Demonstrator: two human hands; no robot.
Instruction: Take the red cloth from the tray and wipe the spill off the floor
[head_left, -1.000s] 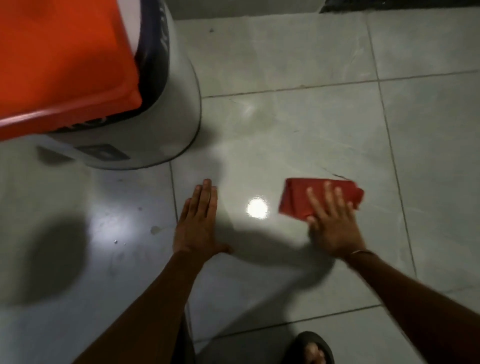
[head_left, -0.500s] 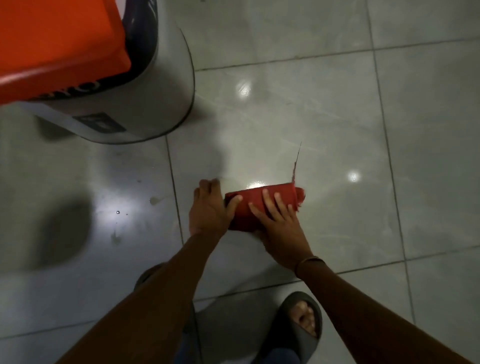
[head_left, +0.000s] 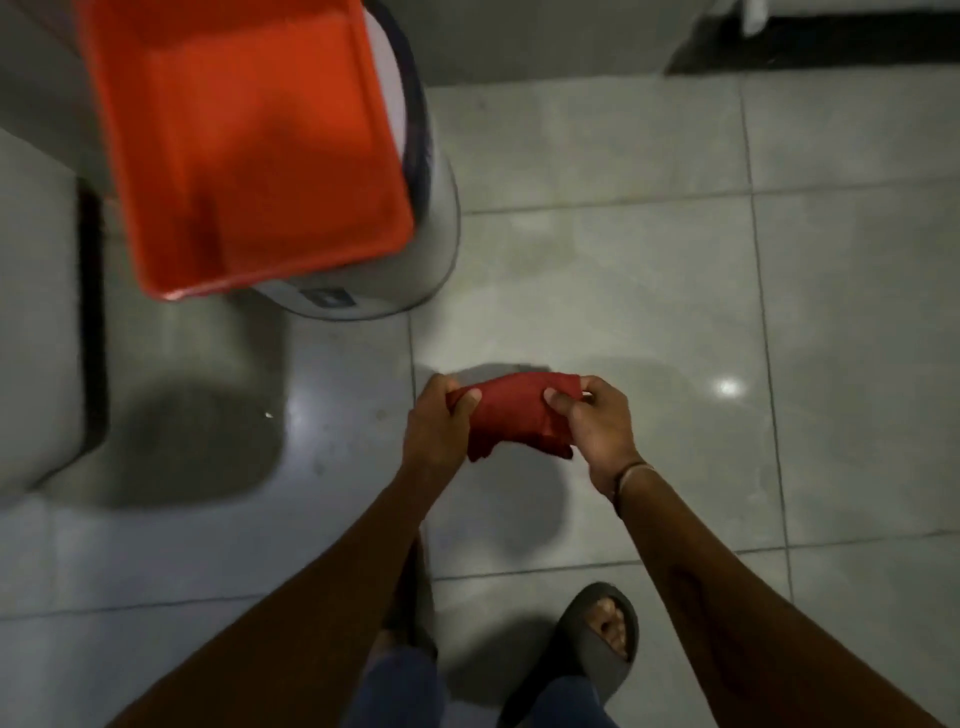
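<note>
The red cloth (head_left: 511, 415) hangs bunched between both hands, lifted off the grey tiled floor (head_left: 649, 291). My left hand (head_left: 439, 426) pinches its left end and my right hand (head_left: 597, 426) pinches its right end. The orange tray (head_left: 249, 145) rests on top of a round grey bin at the upper left and holds nothing that I can see. On the tiles below the cloth I can make out no spill, only glare and shadow.
The round grey bin (head_left: 426, 249) stands under the tray, just beyond my hands. A pale rounded fixture (head_left: 36, 338) fills the left edge. My sandalled foot (head_left: 597, 639) is on the floor at the bottom. A dark strip (head_left: 810, 47) lies at the top right.
The cloth was pressed flat on the floor under my right hand, then both hands gathered it and lifted it off the tiles. The view has risen and tilted toward the tray.
</note>
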